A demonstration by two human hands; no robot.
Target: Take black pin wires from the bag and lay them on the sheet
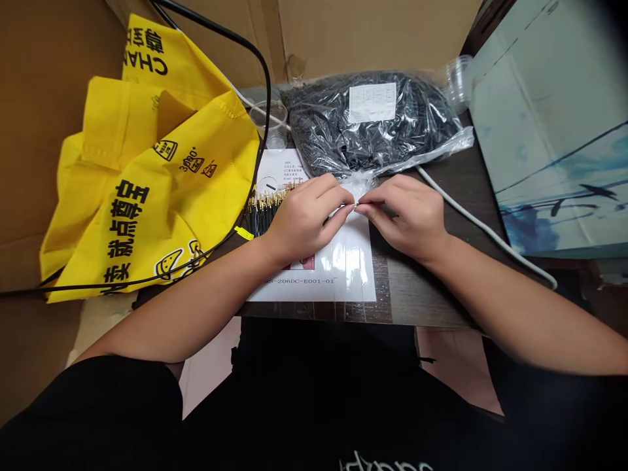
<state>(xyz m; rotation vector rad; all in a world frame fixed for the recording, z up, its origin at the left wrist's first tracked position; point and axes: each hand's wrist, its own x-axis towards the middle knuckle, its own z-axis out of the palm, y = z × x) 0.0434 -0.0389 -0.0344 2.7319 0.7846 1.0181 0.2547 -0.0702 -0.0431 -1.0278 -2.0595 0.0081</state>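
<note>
In the head view my left hand [307, 216] is closed in a pinch on a thin black wire with a gold-coloured metal end [354, 205], mostly hidden by the fingers. My right hand [409, 212] meets it fingertip to fingertip, thumb and forefinger closed on the gold-coloured end. Left of my left hand lies a pile of short black wires [261, 214] with gold-coloured tips, partly covered by that hand. Under both hands is a white printed sheet [360, 275]. Just beyond them rests a clear plastic bag [373, 140] full of black pieces, with a white label.
A large yellow bag [196, 190] stands at the left, crossed by a black cable [267, 72]. Clear plastic cups [275, 131] stand behind the sheet. A white cable [495, 232] curves over the dark table [422, 294]. A pale box [549, 131] borders the right side.
</note>
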